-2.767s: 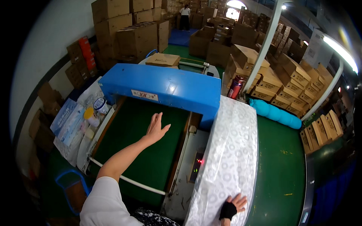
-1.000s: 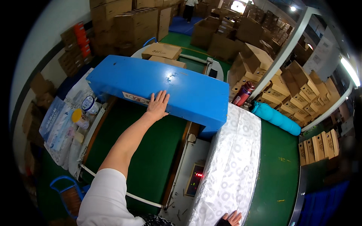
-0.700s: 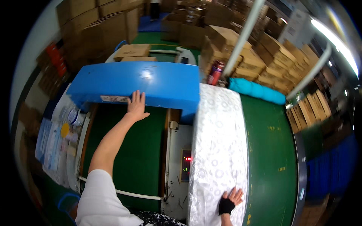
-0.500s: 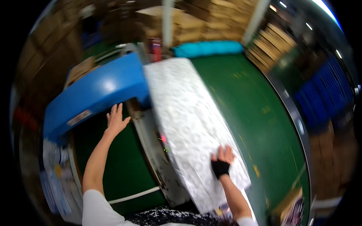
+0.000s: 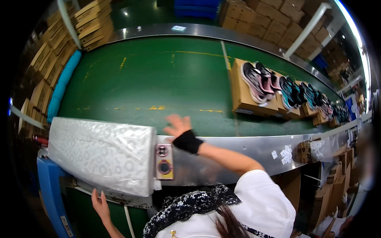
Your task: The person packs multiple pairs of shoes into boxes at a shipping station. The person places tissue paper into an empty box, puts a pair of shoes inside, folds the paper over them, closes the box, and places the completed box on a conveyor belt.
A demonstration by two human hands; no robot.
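Holds the right hand (image 5: 178, 129) open and spread, blurred, at the near edge of the green belt (image 5: 147, 83). Holds the left hand (image 5: 101, 204) open too, near the front edge of the white patterned cover (image 5: 103, 152). Has the phone (image 5: 164, 156) lens-side up on the metal table (image 5: 198, 172), just beside the cover. Has sneakers (image 5: 258, 83) on cardboard boxes (image 5: 240, 93) farther right.

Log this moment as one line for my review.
left hand: open, empty, near wrapped pad | right hand: open, blurred, near green belt | phone: on metal ledge | shoes: on boxes
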